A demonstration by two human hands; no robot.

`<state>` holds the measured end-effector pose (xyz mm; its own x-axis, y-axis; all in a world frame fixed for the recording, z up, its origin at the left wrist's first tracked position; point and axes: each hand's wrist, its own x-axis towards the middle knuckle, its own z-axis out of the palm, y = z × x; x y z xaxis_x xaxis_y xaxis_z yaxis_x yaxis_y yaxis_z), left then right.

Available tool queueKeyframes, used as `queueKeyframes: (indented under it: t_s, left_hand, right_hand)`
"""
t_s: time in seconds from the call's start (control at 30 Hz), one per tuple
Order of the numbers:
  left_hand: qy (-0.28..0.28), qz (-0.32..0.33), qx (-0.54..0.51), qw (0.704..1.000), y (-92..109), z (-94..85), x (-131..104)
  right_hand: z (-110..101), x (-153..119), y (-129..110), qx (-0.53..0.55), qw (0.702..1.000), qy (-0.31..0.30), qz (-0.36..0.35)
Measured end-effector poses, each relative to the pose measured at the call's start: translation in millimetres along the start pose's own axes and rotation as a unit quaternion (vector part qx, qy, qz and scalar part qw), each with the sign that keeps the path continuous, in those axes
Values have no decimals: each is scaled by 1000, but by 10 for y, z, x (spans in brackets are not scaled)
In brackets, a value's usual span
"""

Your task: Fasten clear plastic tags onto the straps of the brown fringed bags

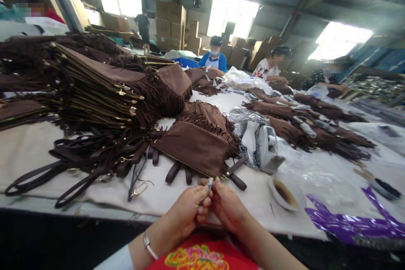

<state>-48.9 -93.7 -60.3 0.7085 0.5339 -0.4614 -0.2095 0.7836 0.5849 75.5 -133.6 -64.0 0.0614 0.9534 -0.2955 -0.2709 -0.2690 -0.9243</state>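
At the table's front edge my left hand (191, 202) is closed, thumb and fingers pinching a small pale piece (210, 183). My right hand (228, 204) is pressed up against it, its thumb and fingertips closed at the near corner of a brown pouch (193, 145); what exactly they grip is too small to tell. The pouch lies flat, zipper edge toward me, on top of other fringed pouches. Dark wrist straps (177, 172) stick out from beneath it.
A tall stack of zippered fringed pouches (95, 88) and looped straps (79, 152) lie left. To the right are a grey-white tool (267, 149), a bowl of brown liquid (284, 194) and purple plastic (351, 219). People (212, 61) sit across the table (139, 194).
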Motion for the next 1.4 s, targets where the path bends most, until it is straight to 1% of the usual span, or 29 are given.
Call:
queueKeyframes:
  t_s: [0.07,0.1,0.13,0.2,0.27,0.33,0.4,0.47,0.5,0.57,0.67,0.73,0.77,0.8,0.9,0.93,1.0,1.03,1.07,1.1,1.13,1.17,1.2,1.23,1.27,1.3,1.33,1.37,1.4]
  left_hand:
    - [34,8,101,994,59,-32,-23]
    - [50,15,138,989,101,-44,-33]
    - [64,23,157,985,151,-51,-39]
    - [91,42,152,983,263,-49,-33]
    - [120,48,110,986,375,-32,4]
    - [150,30,50,987,472,-9,79]
    - [188,15,-9,982,547,14,189]
    - [224,23,-41,973,609,46,316]
    - [237,41,-44,970,639,71,375]
    - [245,96,-26,964,710,145,464]
    - [234,210,43,948,864,316,491]
    - [203,287,103,930,1003,452,465]
    - [182,318,128,922,1080,521,456]
    - [159,343,148,914,1161,588,458]
    - [101,382,196,897,1424,749,576]
    - [88,391,216,891,1518,783,658]
    - [80,398,281,869,1699,813,870]
    - [98,394,330,852,1776,809,984]
    - [137,385,389,826,1834,792,1090]
    - [192,375,451,787,1863,763,1179]
    - [252,372,506,736,1855,723,1240]
    - [304,379,549,680,1802,674,1269]
    - [333,397,578,630,1704,618,1264]
    - [335,417,595,600,1561,558,1226]
    - [317,414,604,603,1384,500,1163]
    - [278,377,608,641,1184,448,1083]
    - [235,311,598,700,977,408,996]
    - [196,227,568,766,779,382,913]
    - [175,147,507,831,603,376,845]
  right_hand:
    - [-180,-81,-51,-142,989,23,-35]
    - [-297,-111,-87,-223,971,54,-69]
    - [-424,-128,-126,-306,940,95,-114]
    - [-681,-116,-199,-443,861,156,-193]
    - [-887,-51,-239,-546,789,167,-227]
    - [-1002,38,-241,-624,735,152,-218]
    - [-1022,120,-229,-666,706,137,-200]
    - [-978,171,-237,-677,697,126,-199]
    - [-945,179,-254,-677,697,123,-204]
    - [-883,153,-305,-670,699,120,-222]
    - [-839,23,-376,-648,708,117,-255]
    - [-843,-96,-391,-613,735,125,-262]
    - [-850,-153,-387,-583,761,129,-255]
    - [-856,-205,-379,-543,794,133,-241]
    - [-850,-288,-341,-375,903,126,-169]
    - [-835,-287,-327,-316,930,119,-143]
    - [-782,-244,-300,-214,967,102,-93]
    - [-748,-209,-284,-168,979,91,-67]
    - [-711,-169,-265,-122,988,81,-40]
    - [-676,-130,-244,-75,994,73,-11]
    - [-646,-95,-220,-27,997,66,17]
    - [-623,-67,-194,19,997,62,40]
    - [-610,-48,-168,60,995,58,56]
    - [-607,-38,-143,92,992,55,66]
    - [-613,-37,-121,116,989,51,73]
    - [-624,-43,-104,133,987,43,76]
    - [-637,-54,-93,145,986,36,78]
    - [-650,-66,-90,153,985,27,78]
    - [-658,-77,-94,156,985,17,77]
